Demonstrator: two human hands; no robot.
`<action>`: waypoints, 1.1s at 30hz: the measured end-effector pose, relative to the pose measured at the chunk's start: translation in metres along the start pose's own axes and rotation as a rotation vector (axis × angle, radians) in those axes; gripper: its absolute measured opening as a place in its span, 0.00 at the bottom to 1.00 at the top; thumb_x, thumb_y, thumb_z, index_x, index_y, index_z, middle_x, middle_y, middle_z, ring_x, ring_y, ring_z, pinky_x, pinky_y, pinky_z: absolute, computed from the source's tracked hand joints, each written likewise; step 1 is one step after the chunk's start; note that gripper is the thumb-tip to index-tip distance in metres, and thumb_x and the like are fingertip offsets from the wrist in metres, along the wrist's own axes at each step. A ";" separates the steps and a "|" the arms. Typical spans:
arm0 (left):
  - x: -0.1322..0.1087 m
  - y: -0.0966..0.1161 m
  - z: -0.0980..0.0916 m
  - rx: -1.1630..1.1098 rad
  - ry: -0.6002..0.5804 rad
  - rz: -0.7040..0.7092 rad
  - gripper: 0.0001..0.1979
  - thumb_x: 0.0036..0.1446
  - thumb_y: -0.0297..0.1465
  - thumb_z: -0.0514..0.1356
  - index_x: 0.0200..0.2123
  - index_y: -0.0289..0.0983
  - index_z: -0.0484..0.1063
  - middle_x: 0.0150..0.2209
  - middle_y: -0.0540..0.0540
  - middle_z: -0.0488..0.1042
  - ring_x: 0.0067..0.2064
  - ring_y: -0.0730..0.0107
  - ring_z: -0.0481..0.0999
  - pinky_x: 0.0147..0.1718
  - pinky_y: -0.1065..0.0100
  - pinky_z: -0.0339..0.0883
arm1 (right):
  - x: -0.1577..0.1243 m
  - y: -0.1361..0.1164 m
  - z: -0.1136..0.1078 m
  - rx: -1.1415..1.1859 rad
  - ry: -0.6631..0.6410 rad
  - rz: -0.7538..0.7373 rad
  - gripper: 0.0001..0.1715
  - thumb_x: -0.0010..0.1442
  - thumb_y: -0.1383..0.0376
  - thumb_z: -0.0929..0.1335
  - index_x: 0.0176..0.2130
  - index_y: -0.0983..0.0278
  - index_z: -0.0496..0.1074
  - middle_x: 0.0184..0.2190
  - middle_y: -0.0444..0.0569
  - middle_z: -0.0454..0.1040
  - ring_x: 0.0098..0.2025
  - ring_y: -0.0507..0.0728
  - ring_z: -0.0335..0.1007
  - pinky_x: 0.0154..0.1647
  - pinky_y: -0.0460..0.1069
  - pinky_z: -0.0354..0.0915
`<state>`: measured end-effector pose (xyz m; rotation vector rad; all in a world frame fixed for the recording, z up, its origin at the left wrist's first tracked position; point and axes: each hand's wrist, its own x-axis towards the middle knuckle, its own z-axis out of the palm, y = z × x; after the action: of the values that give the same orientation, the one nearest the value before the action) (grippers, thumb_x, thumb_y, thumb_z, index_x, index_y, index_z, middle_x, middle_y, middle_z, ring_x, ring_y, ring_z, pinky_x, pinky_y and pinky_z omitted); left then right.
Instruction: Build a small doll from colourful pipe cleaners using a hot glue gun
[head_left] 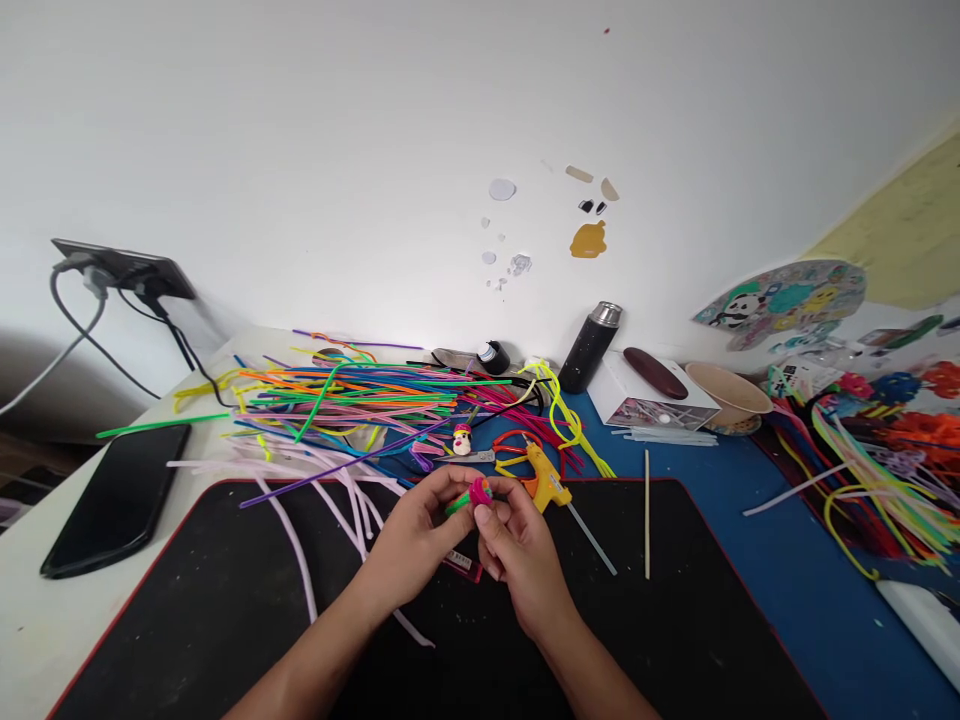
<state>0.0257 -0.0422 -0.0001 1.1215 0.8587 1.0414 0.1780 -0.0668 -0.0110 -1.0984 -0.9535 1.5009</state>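
Over the black mat [622, 650], my left hand [420, 535] and my right hand [525, 550] meet at a small bundle of coiled pipe cleaners [480, 492]. The bundle is magenta, green and orange, and the fingers of both hands are closed around it. Its lower part is hidden by the fingers. Below the hands lies a flat red item with a label [463, 563], partly covered. Just to the right rests a yellow glue gun [546, 475] with a glue stick [592, 540] near it. A small figure [461, 440] stands beyond the fingers.
A heap of pipe cleaners [360, 395] spreads across the back left. Farther left lies a phone [120, 500]. A wooden stick [646, 515] is right of the glue gun. Behind are a black thermos [589, 350], a white box [622, 395] and a bowl [731, 390]. More pipe cleaners [885, 480] lie right.
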 end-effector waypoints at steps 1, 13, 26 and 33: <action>-0.001 -0.001 0.000 0.036 0.006 0.011 0.15 0.62 0.40 0.69 0.48 0.39 0.77 0.49 0.41 0.83 0.51 0.54 0.81 0.55 0.58 0.70 | 0.000 0.000 0.000 -0.009 0.003 0.006 0.30 0.60 0.44 0.77 0.47 0.61 0.71 0.23 0.35 0.65 0.16 0.44 0.51 0.16 0.41 0.47; -0.001 0.001 0.000 0.052 -0.013 0.030 0.15 0.63 0.40 0.68 0.50 0.39 0.80 0.50 0.40 0.83 0.51 0.54 0.81 0.55 0.58 0.71 | 0.001 -0.002 0.001 -0.027 0.049 0.000 0.30 0.61 0.43 0.76 0.47 0.62 0.72 0.19 0.33 0.62 0.15 0.45 0.49 0.16 0.42 0.47; 0.003 0.000 -0.003 -0.214 -0.093 -0.141 0.22 0.58 0.42 0.73 0.51 0.36 0.78 0.36 0.44 0.80 0.36 0.63 0.81 0.31 0.68 0.73 | 0.002 -0.001 0.000 0.008 0.062 0.026 0.30 0.60 0.43 0.77 0.46 0.63 0.72 0.23 0.37 0.69 0.16 0.44 0.53 0.15 0.41 0.50; 0.002 0.002 0.001 -0.226 -0.086 -0.117 0.26 0.61 0.42 0.72 0.56 0.39 0.68 0.34 0.47 0.80 0.32 0.65 0.82 0.30 0.67 0.75 | 0.003 0.001 0.000 0.033 0.067 0.025 0.32 0.59 0.42 0.77 0.45 0.63 0.72 0.19 0.34 0.65 0.15 0.44 0.50 0.14 0.41 0.49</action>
<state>0.0270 -0.0407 0.0023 0.9087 0.7104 0.9605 0.1773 -0.0644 -0.0124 -1.1337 -0.8687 1.4860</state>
